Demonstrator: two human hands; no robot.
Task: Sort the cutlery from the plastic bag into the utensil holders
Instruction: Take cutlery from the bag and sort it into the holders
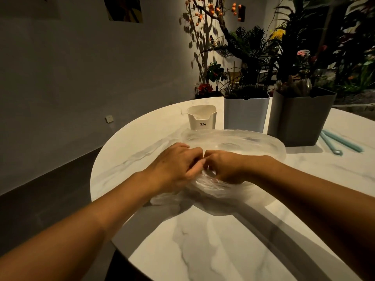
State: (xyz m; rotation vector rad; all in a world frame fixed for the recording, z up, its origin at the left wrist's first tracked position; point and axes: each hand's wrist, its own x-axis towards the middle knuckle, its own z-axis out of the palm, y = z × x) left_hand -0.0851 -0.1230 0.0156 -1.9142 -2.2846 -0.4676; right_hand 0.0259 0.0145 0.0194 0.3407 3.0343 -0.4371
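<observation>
A clear plastic bag (239, 142) lies crumpled in the middle of the white marble table (203, 240). My left hand (174, 165) and my right hand (225, 167) meet at its near edge, fingers curled into the plastic. Behind the bag stand three holders: a small cream one marked CROW (202, 118), a taller white one (245, 114) and a grey one (300, 118) with pale cutlery handles (292, 86) sticking out. I cannot make out what is inside the bag.
Two light blue utensils (336, 144) lie on the table right of the grey holder. Potted plants and a branch with orange fruit (253, 53) crowd the space behind the table. The table's round edge curves off at the left.
</observation>
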